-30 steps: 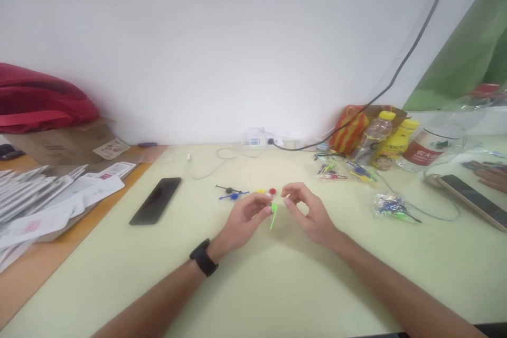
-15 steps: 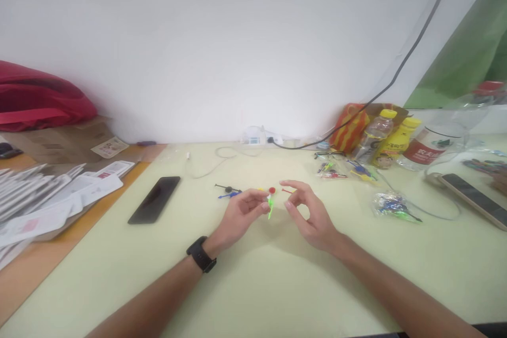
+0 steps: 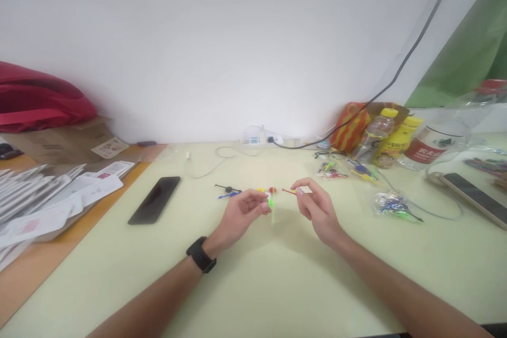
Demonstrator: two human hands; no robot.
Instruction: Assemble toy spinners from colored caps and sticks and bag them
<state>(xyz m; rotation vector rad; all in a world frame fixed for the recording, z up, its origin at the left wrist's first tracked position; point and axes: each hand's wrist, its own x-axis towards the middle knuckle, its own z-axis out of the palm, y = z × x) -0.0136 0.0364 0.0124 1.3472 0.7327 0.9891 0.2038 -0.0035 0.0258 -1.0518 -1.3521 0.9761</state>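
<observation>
My left hand [image 3: 243, 215] is closed in a pinch on a small white plastic piece [image 3: 268, 197]. A bright green plastic piece [image 3: 271, 205] sits at those fingertips, its lower end blurred and pointing down. Off to the right, my right hand [image 3: 317, 210] has thumb and index drawn close together; whether anything is between them is hidden. Just beyond its fingertips lies a thin red plastic piece [image 3: 288, 191] with a bit of yellow beside it. Between the hands, further back, is a red round piece [image 3: 272, 190]. Black [image 3: 228, 189] and blue [image 3: 225, 196] arrow-shaped pieces lie behind my left hand.
A black phone [image 3: 154, 200] lies left, near stacked white envelopes [image 3: 59, 206]. Bagged plastic parts [image 3: 392, 206], a yellow bottle [image 3: 396, 142], a large clear bottle [image 3: 425, 148] and another phone [image 3: 475, 195] are on the right. A cable [image 3: 412, 53] runs along the wall.
My right hand has drawn its thumb and index closer together and shifted slightly right. The green piece has turned to point straight down, now blurred. My left hand has stayed put.
</observation>
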